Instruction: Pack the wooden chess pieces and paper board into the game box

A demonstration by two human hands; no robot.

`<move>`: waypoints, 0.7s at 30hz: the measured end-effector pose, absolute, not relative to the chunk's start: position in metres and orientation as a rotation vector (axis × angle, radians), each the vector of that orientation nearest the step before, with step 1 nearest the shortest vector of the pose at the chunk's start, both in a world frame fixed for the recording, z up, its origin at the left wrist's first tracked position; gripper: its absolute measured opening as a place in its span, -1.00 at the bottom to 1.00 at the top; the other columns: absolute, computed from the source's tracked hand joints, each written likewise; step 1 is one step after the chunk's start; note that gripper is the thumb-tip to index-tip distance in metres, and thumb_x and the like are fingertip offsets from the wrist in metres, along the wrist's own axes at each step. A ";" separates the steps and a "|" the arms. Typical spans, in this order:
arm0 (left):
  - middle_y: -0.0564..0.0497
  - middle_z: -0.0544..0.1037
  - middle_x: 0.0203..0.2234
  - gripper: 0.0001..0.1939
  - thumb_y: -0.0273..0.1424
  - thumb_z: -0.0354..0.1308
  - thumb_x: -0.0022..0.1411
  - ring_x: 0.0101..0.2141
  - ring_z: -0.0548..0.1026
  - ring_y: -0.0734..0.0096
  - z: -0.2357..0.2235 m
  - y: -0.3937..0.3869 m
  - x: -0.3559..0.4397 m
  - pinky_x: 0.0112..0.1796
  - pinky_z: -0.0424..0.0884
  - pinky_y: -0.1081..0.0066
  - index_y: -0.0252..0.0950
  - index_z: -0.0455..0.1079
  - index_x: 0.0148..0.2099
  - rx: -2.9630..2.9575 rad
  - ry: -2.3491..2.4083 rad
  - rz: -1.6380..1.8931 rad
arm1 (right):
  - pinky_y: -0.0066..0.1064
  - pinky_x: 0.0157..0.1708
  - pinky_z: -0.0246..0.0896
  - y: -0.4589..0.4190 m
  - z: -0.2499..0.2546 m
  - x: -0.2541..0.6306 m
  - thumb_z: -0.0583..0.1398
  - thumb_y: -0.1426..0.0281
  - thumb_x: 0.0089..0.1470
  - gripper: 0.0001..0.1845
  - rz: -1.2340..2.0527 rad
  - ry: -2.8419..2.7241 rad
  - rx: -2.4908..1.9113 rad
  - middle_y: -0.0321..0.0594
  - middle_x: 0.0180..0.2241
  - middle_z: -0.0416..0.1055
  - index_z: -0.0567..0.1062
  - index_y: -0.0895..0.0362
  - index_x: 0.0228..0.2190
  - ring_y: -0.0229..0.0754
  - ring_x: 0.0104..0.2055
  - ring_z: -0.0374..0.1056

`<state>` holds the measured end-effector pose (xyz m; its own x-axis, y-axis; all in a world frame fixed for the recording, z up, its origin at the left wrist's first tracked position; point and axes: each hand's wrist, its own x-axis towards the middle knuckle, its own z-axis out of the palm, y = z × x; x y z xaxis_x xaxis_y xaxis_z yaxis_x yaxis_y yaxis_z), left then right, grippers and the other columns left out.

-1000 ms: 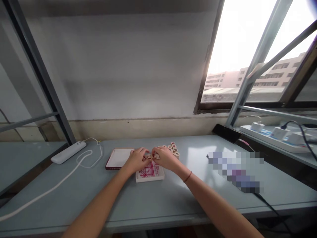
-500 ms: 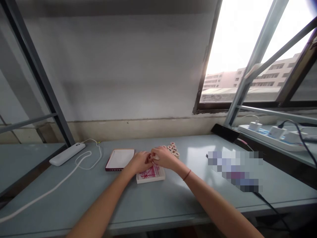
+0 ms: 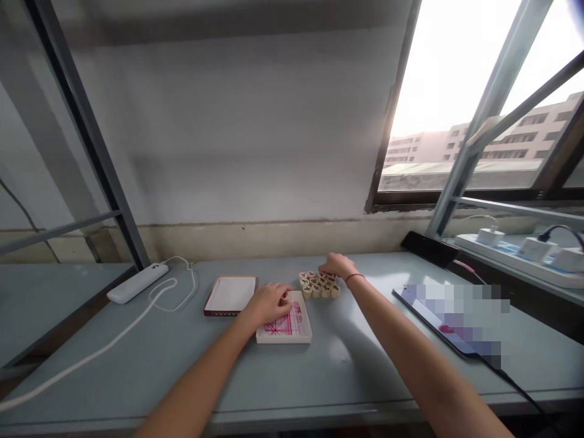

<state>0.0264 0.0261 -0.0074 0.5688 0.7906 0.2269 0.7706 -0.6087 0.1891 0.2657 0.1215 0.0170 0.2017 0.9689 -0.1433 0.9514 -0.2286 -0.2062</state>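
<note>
At the left of the desk point(image 3: 347, 371), the shallow dark-rimmed lid point(image 3: 230, 295) lay with its pale inside up, bare. Right of it, the left hand point(image 3: 269, 304) curled over the white tray point(image 3: 306, 334) with its red-lined sheet point(image 3: 285, 322), fingers bent around a round piece. Beyond the tray's far right corner, the right hand point(image 3: 340, 266) reached the far edge of the clustered game pieces point(image 3: 314, 289), fingertips bent down, their grip unclear, a tablet point(image 3: 438, 322) farther right.

Blue-grey desk point(image 3: 347, 377), white tray point(image 3: 307, 338), pink lines
</note>
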 end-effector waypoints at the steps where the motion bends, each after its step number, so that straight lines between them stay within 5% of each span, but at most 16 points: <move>1: -0.04 0.49 -0.27 -0.62 -0.28 0.05 0.12 -0.23 0.42 0.23 -0.007 0.026 0.026 -0.19 0.30 0.34 -0.24 0.31 0.00 2.714 1.353 0.458 | -0.36 -0.42 0.18 0.123 0.016 0.265 0.18 0.34 -0.22 -0.70 0.385 -1.907 -2.375 0.00 -0.44 0.44 0.51 0.23 -0.38 -0.04 -0.34 0.39; 9: -0.09 0.43 -0.11 -0.47 -0.12 0.02 0.17 -0.11 0.38 0.20 0.001 0.022 0.026 -0.11 0.27 0.28 -0.26 0.19 0.13 2.641 1.343 0.653 | -0.45 -0.57 0.01 0.096 0.032 0.253 0.12 0.30 -0.15 -0.79 0.282 -1.874 -2.031 -0.17 -0.63 0.30 0.43 0.18 -0.62 -0.16 -0.49 0.29; 14: -0.06 0.34 -0.03 -0.53 -0.17 -0.03 0.24 -0.05 0.35 0.32 0.002 0.022 0.031 -0.08 0.29 0.39 -0.24 0.16 0.14 2.519 1.209 0.943 | -0.53 -0.63 -0.10 0.036 0.034 0.217 0.07 0.20 -0.08 -0.69 0.860 -1.950 -1.312 -0.35 -0.68 0.18 0.36 0.18 -0.62 -0.37 -0.61 0.05; 21: -0.03 0.40 -0.12 -0.62 -0.24 0.03 0.21 -0.15 0.40 0.37 0.003 0.017 0.034 -0.09 0.31 0.37 -0.24 0.21 0.05 2.482 1.146 0.993 | -0.56 -0.61 -0.07 0.020 0.018 0.205 0.12 0.18 -0.09 -0.66 1.045 -1.845 -1.223 -0.33 -0.62 0.25 0.43 0.23 -0.54 -0.39 -0.58 0.08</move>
<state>0.0343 0.0170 0.0025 0.4638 0.7423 0.4836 0.5844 -0.6666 0.4628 0.2050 0.0196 0.0178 -0.3276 0.9390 0.1048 0.3932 0.2363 -0.8886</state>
